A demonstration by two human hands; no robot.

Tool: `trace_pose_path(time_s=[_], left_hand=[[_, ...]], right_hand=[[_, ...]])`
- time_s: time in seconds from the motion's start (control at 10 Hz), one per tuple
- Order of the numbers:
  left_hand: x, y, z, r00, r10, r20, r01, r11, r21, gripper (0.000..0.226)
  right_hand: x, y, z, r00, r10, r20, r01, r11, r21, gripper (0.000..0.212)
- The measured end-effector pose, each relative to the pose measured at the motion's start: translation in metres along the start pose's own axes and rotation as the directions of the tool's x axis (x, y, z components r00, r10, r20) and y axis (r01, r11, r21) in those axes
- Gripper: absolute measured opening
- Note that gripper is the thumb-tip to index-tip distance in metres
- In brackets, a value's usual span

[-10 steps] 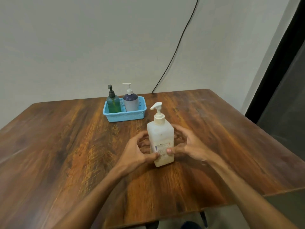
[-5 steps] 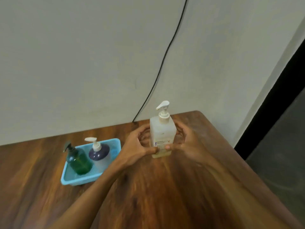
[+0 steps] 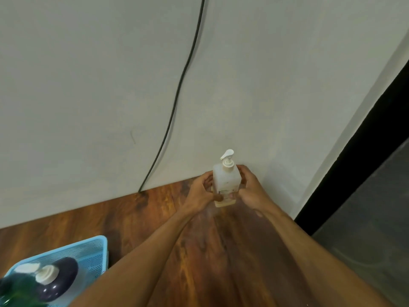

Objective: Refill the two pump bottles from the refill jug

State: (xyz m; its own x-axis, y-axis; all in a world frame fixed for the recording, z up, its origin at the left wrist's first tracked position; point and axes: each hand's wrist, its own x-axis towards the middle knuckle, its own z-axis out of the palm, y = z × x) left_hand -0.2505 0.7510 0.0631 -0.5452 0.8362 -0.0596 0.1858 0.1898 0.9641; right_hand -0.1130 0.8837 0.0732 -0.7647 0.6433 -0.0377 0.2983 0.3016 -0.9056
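Observation:
A tall white pump bottle with a white pump head stands upright near the table's far right corner, close to the wall. My left hand grips its left side and my right hand grips its right side, thumbs on the front label. At the bottom left, a light blue basket holds a dark blue pump bottle with a white pump and a green pump bottle, both blurred and partly cut off by the frame edge.
The wooden table ends at a pale wall, down which a black cable runs to the tabletop. Right of the table's edge is a dark grey floor and a black vertical strip.
Both hands have carried the white bottle away from me toward the far right corner by the wall. The view has swung right, so the basket now sits at the bottom left.

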Motion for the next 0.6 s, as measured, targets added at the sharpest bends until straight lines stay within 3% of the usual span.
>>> trace_pose_path(time_s=[0.2,0.4,0.5,0.6], left_hand=[[0.026,-0.026,0.028,0.999,-0.022,0.027,0.021,0.999,0.034,0.081],[0.033,-0.035,0.034,0.996,-0.047,0.073,0.040,0.994,0.101,0.108],[0.010,-0.014,0.025,0.995,-0.059,0.086,0.050,0.994,0.095,0.114],[-0.012,-0.003,0.010,0.996,-0.085,0.010,0.084,0.991,0.105,0.111]], right_hand=[[0.024,0.032,0.000,1.000,0.025,-0.013,-0.026,1.000,-0.013,0.078],[0.027,0.045,0.000,1.000,0.024,-0.001,-0.024,1.000,-0.006,0.092],[0.016,0.039,-0.005,1.000,0.020,0.012,-0.020,0.999,0.043,0.095],[-0.004,0.023,-0.010,0.998,0.070,-0.010,-0.069,0.994,0.090,0.104]])
